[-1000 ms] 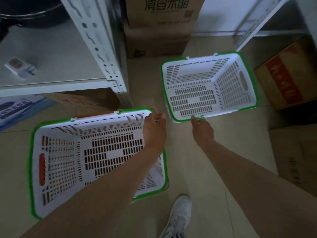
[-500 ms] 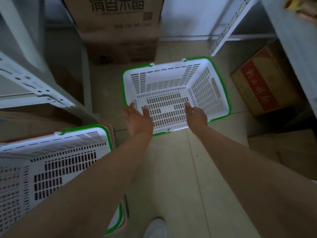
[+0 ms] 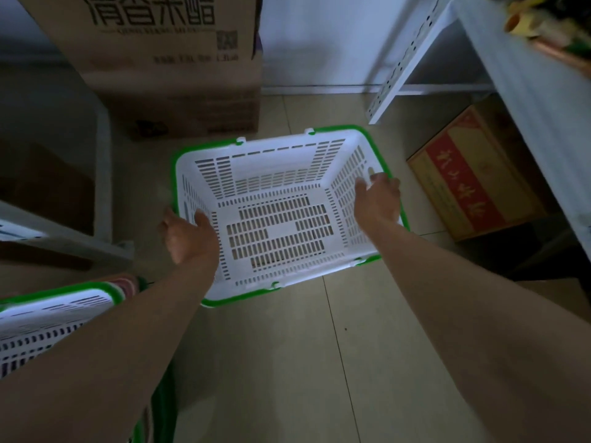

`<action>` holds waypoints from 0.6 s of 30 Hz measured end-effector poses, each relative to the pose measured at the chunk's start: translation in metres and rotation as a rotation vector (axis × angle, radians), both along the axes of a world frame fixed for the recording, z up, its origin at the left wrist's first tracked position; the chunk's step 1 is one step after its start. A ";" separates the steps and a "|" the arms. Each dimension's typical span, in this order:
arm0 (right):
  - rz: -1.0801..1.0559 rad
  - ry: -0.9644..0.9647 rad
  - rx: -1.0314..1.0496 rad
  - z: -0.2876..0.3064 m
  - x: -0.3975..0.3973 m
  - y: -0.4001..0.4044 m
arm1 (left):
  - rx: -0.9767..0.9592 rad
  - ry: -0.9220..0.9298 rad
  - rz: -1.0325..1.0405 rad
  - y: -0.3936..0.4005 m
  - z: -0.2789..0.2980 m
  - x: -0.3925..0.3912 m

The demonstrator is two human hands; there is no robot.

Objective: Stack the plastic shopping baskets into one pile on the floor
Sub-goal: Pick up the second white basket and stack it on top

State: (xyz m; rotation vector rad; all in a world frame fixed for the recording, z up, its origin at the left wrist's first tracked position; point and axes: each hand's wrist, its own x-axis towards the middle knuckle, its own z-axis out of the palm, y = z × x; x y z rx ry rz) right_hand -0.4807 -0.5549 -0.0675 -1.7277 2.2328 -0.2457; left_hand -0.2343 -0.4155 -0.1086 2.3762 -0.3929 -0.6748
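Observation:
A white plastic shopping basket with a green rim sits on the tiled floor in the middle of the view, empty. My left hand grips its left short side, thumb inside the wall. At the opposite short side my right hand holds the wall by the handle slot. A second white basket with a green rim lies at the lower left, nested in others whose red and green rims show beneath it, partly hidden by my left forearm.
Stacked cardboard boxes stand behind the basket. A red-and-yellow carton lies under the white metal shelf on the right. Another shelf's leg stands at the left. Bare floor tiles stretch toward me.
Both hands moved from the basket's near edge out to its two short sides and closed on them. The view shifted right and closer, so the left pile slid toward the lower left corner.

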 end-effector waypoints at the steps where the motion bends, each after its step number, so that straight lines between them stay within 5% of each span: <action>1: -0.012 0.028 -0.008 -0.001 -0.005 -0.008 | 0.000 -0.010 -0.005 0.000 -0.004 0.001; 13: -0.066 -0.002 0.214 -0.036 -0.036 -0.062 | 0.094 -0.314 0.007 -0.002 -0.028 -0.012; 18: -0.052 0.151 0.222 -0.048 -0.035 -0.062 | 0.082 -0.356 0.038 -0.002 -0.033 -0.012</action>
